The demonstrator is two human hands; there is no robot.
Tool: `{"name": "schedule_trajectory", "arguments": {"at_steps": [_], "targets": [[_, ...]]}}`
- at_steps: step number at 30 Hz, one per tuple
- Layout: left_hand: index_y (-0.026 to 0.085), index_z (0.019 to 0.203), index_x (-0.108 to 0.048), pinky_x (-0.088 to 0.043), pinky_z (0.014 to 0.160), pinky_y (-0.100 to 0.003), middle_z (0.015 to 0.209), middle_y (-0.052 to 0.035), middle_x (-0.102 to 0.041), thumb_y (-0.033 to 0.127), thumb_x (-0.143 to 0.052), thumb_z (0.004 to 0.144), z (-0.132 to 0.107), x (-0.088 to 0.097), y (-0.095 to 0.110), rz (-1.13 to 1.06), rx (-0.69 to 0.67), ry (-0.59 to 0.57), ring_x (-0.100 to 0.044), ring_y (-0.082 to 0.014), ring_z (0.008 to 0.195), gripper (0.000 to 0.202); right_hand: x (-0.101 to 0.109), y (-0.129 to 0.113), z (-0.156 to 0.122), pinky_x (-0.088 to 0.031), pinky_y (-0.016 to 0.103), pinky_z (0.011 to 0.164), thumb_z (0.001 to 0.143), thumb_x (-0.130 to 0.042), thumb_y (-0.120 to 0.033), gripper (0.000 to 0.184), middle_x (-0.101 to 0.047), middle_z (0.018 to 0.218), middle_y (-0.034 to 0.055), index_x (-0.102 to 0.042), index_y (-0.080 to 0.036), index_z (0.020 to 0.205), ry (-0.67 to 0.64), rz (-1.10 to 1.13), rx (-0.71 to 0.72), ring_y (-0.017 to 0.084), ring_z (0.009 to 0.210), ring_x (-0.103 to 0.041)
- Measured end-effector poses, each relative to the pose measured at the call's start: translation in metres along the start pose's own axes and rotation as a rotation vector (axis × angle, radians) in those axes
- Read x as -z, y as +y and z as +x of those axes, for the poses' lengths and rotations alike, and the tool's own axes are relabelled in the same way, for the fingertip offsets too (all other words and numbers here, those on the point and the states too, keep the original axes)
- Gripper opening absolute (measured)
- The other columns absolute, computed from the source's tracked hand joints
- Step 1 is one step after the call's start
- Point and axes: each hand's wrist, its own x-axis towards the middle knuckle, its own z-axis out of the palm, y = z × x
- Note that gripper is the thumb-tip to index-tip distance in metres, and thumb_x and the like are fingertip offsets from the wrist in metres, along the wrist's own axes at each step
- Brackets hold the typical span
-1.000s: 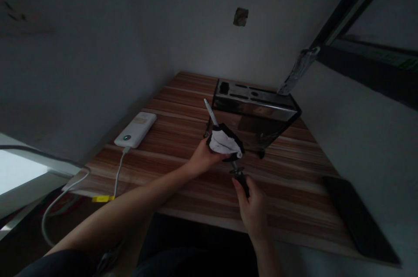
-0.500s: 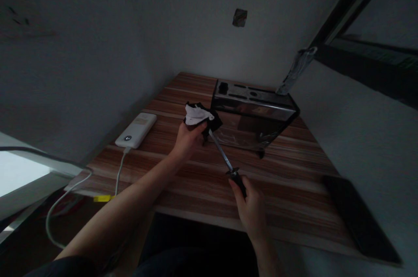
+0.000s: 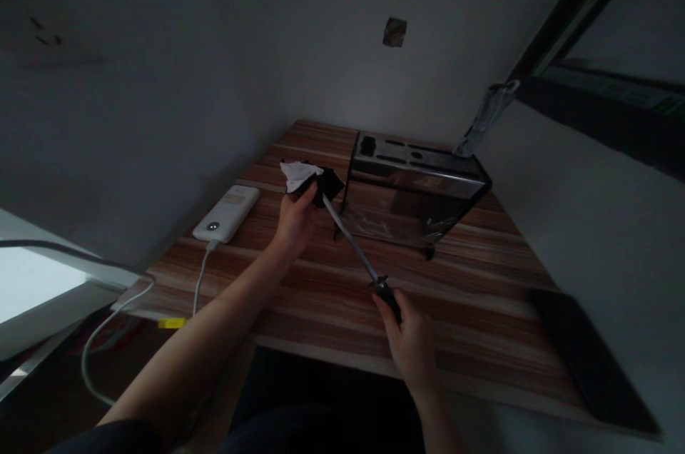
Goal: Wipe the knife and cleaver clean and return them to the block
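My right hand (image 3: 411, 340) grips the black handle of a long thin steel rod (image 3: 350, 243), which slants up and to the left over the table. My left hand (image 3: 296, 217) is closed on a black and white cloth (image 3: 307, 180), pinched around the rod's far tip. Just right of the cloth stands a shiny metal block (image 3: 414, 190) with slots in its top. Both hands hover above the striped wooden table (image 3: 332, 297).
A white power bank (image 3: 225, 213) with a lit button lies at the table's left, its white cable (image 3: 199, 283) dropping over the front edge. A dark flat slab (image 3: 589, 361) lies at the right edge. Walls close in on the left, back and right.
My left hand has slid the cloth from near the handle up along the rod to its tip, moving up and left. My right hand has stayed almost still on the handle.
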Motion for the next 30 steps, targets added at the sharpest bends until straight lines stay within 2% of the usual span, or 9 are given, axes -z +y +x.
{"name": "schedule_trajectory", "arguments": {"at_steps": [8, 15, 18, 23, 30], "targets": [[0.017, 0.081, -0.067, -0.048, 0.075, -0.020, 0.084, 0.0001, -0.071, 0.024, -0.079, 0.059, -0.003, -0.001, -0.003, -0.017, 0.051, -0.019, -0.064, -0.0109, 0.080, 0.025, 0.001, 0.000, 0.000, -0.043, 0.024, 0.056, 0.089, -0.038, -0.050, 0.041, -0.070, 0.070, 0.0064, -0.064, -0.018, 0.088, -0.004, 0.008, -0.012, 0.020, 0.063, -0.067], [0.017, 0.083, -0.066, -0.048, 0.071, -0.019, 0.086, 0.0002, -0.069, 0.024, -0.079, 0.057, -0.020, -0.007, -0.012, 0.088, 0.110, -0.050, -0.064, -0.0103, 0.077, 0.029, 0.001, 0.000, 0.002, -0.043, 0.023, 0.055, 0.088, -0.041, -0.049, 0.039, -0.070, 0.068, 0.0059, -0.065, -0.018, 0.086, 0.020, 0.033, -0.025, 0.018, 0.059, -0.066], [0.017, 0.083, -0.066, -0.047, 0.074, -0.020, 0.085, -0.0004, -0.069, 0.024, -0.081, 0.054, -0.027, -0.012, -0.014, 0.111, 0.100, -0.039, -0.064, -0.0109, 0.079, 0.033, 0.002, 0.000, 0.001, -0.046, 0.024, 0.059, 0.088, -0.043, -0.048, 0.038, -0.072, 0.074, 0.0070, -0.065, -0.018, 0.091, 0.025, 0.054, -0.044, 0.020, 0.064, -0.068], [0.018, 0.082, -0.067, -0.047, 0.081, -0.023, 0.088, -0.0005, -0.070, 0.025, -0.082, 0.051, -0.033, -0.017, -0.014, 0.122, 0.135, -0.067, -0.064, -0.0135, 0.087, 0.035, 0.002, 0.000, 0.002, -0.046, 0.025, 0.059, 0.088, -0.043, -0.048, 0.037, -0.072, 0.073, 0.0072, -0.065, -0.018, 0.089, 0.025, 0.066, -0.042, 0.021, 0.066, -0.068], [0.017, 0.084, -0.068, -0.047, 0.083, -0.028, 0.086, -0.0021, -0.070, 0.029, -0.083, 0.048, -0.042, -0.017, -0.018, 0.205, 0.168, -0.114, -0.064, -0.0164, 0.086, 0.040, 0.004, -0.002, 0.002, -0.048, 0.026, 0.061, 0.088, -0.044, -0.046, 0.035, -0.072, 0.076, 0.0078, -0.064, -0.018, 0.091, 0.045, 0.104, -0.042, 0.022, 0.070, -0.069]]}}
